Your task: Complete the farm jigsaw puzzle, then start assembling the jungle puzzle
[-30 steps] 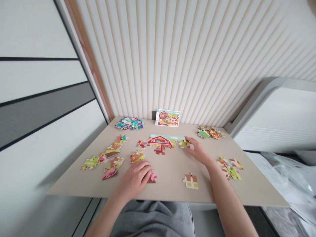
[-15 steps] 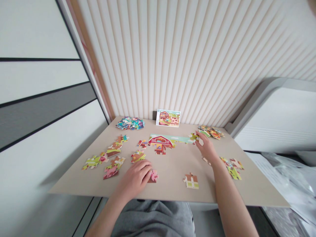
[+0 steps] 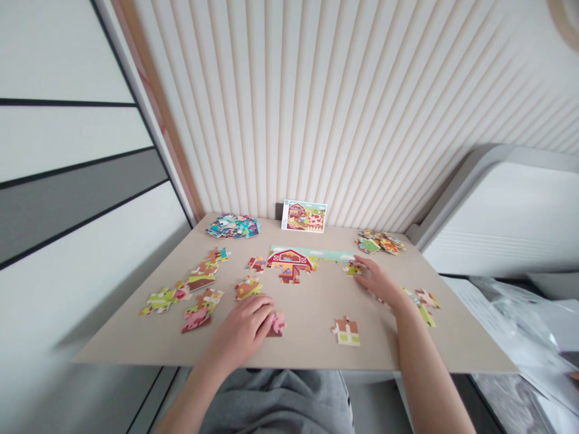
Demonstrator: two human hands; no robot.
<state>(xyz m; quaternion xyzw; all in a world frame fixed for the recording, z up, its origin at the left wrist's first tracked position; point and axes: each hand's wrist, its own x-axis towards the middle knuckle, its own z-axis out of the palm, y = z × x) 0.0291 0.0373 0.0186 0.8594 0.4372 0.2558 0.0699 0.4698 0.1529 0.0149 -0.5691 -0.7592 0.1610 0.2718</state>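
My right hand (image 3: 376, 281) is at the right end of a partly joined jigsaw puzzle (image 3: 298, 259), which shows a red barn under a long strip of pale sky. Its fingertips pinch a small green-and-yellow puzzle piece (image 3: 351, 270). My left hand (image 3: 244, 328) rests on the tabletop with its fingers curled together, holding nothing. It touches the edge of a pink puzzle piece (image 3: 277, 325). A brown, cream and green piece (image 3: 346, 332) lies alone between my hands.
A farm picture card (image 3: 304, 216) stands at the table's back edge, between a teal pile (image 3: 233, 226) and an orange pile (image 3: 380, 243). Loose pieces (image 3: 181, 292) lie left, more pieces (image 3: 423, 304) right. Ribbed wall panelling rises behind; a white appliance (image 3: 502, 223) stands right.
My right hand has come back down and left from near the orange pile to the puzzle's right end, with a small piece in its fingers. My left hand has barely moved.
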